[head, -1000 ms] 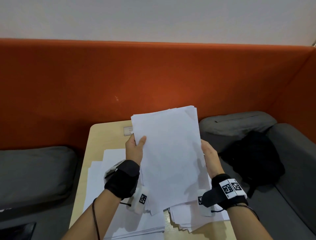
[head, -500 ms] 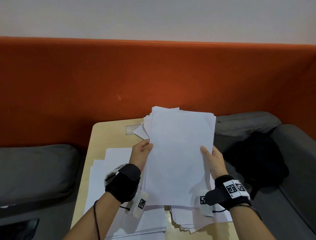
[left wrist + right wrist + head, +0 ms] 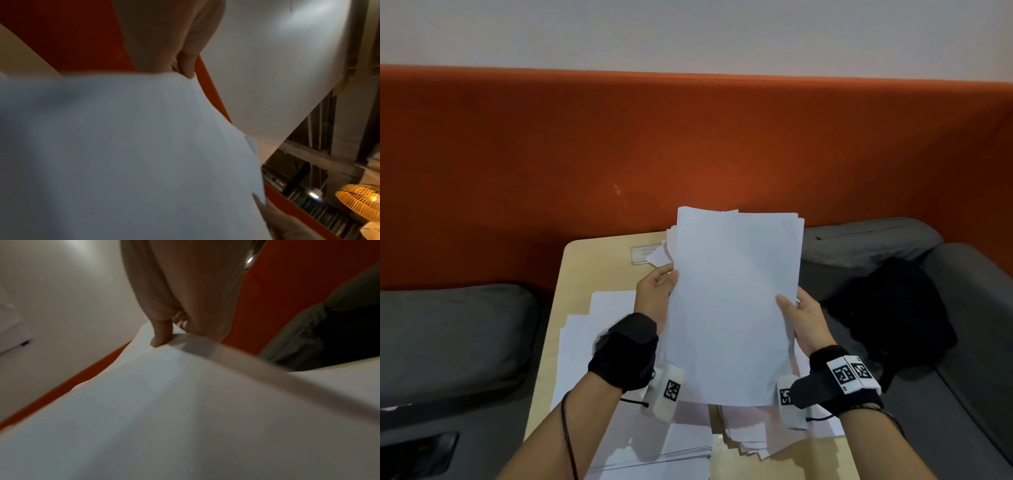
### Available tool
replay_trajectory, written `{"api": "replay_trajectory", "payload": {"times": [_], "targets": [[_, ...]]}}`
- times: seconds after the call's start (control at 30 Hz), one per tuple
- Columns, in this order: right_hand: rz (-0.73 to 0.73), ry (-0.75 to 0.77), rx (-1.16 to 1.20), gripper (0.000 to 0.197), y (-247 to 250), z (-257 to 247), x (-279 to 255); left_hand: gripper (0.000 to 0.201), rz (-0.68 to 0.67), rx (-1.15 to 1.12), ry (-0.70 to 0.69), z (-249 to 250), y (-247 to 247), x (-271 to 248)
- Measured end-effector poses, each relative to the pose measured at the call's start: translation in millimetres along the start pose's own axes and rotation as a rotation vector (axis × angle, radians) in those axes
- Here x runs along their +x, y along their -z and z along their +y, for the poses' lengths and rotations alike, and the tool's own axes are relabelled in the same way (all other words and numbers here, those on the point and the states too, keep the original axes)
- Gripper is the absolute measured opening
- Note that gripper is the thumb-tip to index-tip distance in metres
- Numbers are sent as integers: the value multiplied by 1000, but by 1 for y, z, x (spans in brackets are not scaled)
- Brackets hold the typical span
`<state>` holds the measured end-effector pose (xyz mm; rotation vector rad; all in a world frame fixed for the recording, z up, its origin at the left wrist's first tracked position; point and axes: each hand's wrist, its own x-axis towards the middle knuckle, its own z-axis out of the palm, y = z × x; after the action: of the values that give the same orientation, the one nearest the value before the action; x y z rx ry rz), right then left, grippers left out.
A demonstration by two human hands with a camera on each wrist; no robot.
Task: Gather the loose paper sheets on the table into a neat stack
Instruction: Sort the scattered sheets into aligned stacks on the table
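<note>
A bundle of sheets (image 3: 732, 308) stands between the fingers of the left hand (image 3: 654, 294) and right hand (image 3: 803, 320), above the table (image 3: 592, 270), with loose sheets (image 3: 599, 329) lying left of and below the fingers.

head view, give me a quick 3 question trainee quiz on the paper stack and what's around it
1. True or false: both hands grip the held stack.
2. Where do loose sheets lie? A) on the table B) on the grey cushion C) on the floor
3. What dark thing rests on the seat to the person's right?

Key: 1 true: left hand and right hand hold its side edges. 2 A. 3 a black bag.
</note>
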<state>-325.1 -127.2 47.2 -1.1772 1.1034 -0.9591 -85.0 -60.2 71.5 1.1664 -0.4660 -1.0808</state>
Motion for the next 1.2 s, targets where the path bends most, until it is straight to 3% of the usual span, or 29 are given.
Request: {"api": "replay_trajectory", "payload": {"times": [0.17, 0.3, 0.47, 0.6, 0.63, 0.7, 0.73, 0.83, 0.97, 1.07, 1.2], "targets": [[192, 100, 17, 25, 8, -4, 9, 27, -407, 277, 225, 4, 23, -12], [209, 147, -12, 23, 12, -11, 9, 30, -522, 479, 311, -2, 41, -20], [200, 160, 31, 23, 12, -13, 8, 10, -470, 543, 231, -6, 46, -21], [139, 161, 118, 18, 16, -14, 4, 23, -427, 583, 187, -12, 48, -20], [114, 170, 152, 25, 16, -16, 2, 25, -413, 597, 164, -13, 48, -20], [72, 173, 186, 65, 19, -17, 2, 20, -402, 594, 100, -12, 46, -20], [55, 184, 195, 73, 18, -19, 1, 16, -402, 587, 57, -10, 43, -21], [-21, 231, 182, 60, 10, -28, -2, 17, -373, 532, -133, 4, 21, -23], [-41, 287, 193, 74, -1, -45, -5, 24, -236, 376, -429, 29, -12, -26], [-55, 310, 199, 64, -3, -54, -4, 24, -218, 309, -539, 37, -16, -28], [-45, 320, 109, 74, -6, -61, -7, 18, -234, 298, -552, 35, -14, -29]]}}
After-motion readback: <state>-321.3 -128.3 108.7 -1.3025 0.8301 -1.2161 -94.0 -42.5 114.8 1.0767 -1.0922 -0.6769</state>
